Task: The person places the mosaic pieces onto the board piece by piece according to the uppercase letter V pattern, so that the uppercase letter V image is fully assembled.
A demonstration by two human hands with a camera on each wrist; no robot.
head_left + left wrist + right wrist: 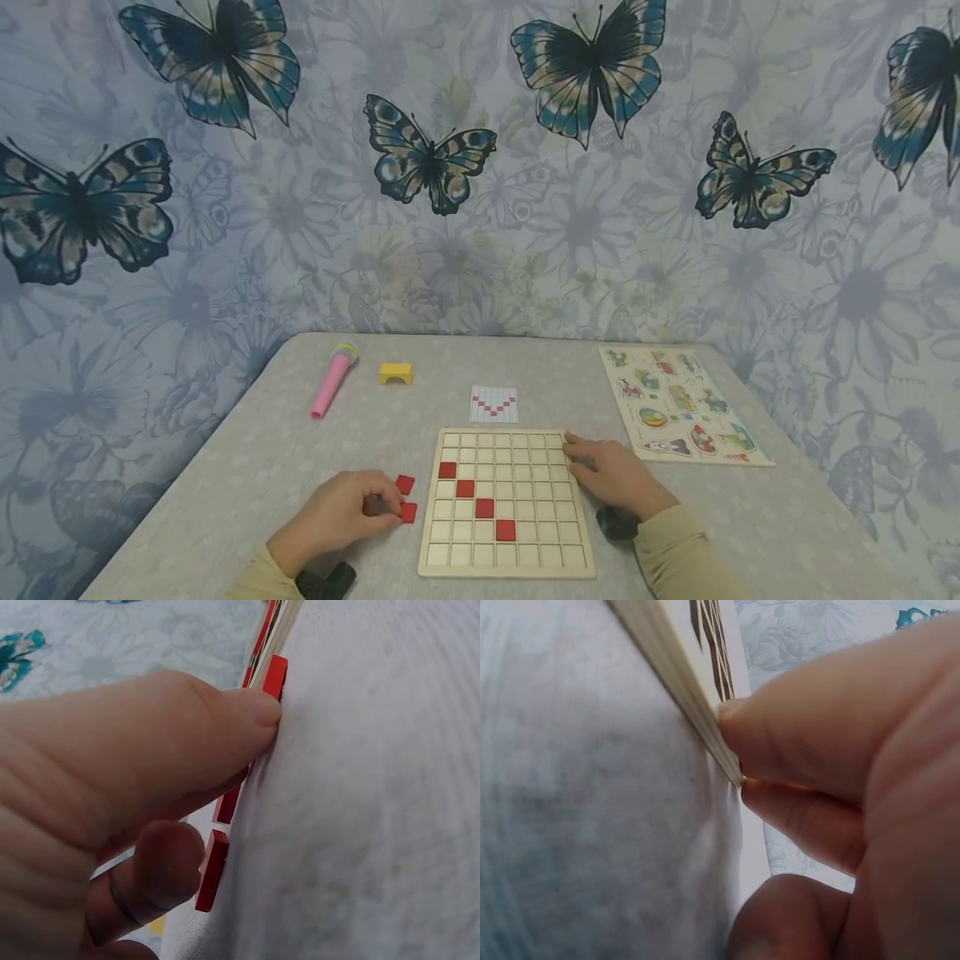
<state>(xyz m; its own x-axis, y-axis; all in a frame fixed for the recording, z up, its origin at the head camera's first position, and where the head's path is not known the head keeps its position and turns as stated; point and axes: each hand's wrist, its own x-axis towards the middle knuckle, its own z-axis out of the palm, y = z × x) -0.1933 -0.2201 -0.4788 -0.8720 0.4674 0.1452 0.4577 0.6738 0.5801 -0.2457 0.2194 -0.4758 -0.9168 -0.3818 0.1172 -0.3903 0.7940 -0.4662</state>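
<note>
Pink rod (332, 385), yellow block (396, 372), card (494, 404), picture board (637, 392) around your grid board (506, 573); four red tiles (484, 508) in it. Left hand (339, 510) pinches loose tile (408, 513); right hand (617, 473) relaxed, touching grid board.

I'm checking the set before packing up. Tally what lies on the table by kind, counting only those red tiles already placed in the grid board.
Grid board: 1
Red tiles placed: 4
Pattern card: 1
Pink microphone-shaped toy: 1
Yellow arch block: 1
Picture puzzle board: 1
Total: 9

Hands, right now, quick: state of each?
Left hand: closed, pinching a red tile.
Right hand: open, touching the grid board at its right edge.
</note>
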